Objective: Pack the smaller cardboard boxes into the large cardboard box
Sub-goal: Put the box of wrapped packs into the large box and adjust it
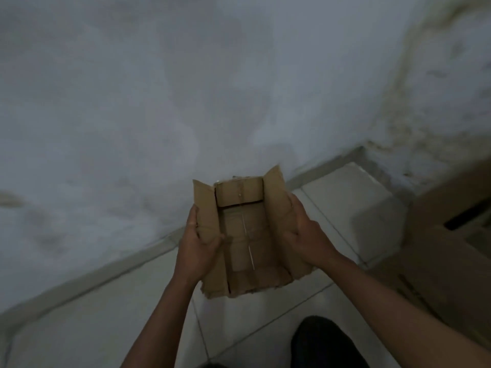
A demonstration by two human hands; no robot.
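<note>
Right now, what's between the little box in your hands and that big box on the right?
In the head view, only bare tiled floor lies between the small box, held by left hand and right hand, and the large box.

Small open box (pixel 243 235) between both hands

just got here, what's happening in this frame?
A person holds a small cardboard box in the air with both hands: the left hand grips its left flap, the right hand its right side. The box is open and looks empty, its edges worn. It is above a tiled floor near a wall. A large cardboard box stands at the right edge; the small one is not in it yet.
</note>
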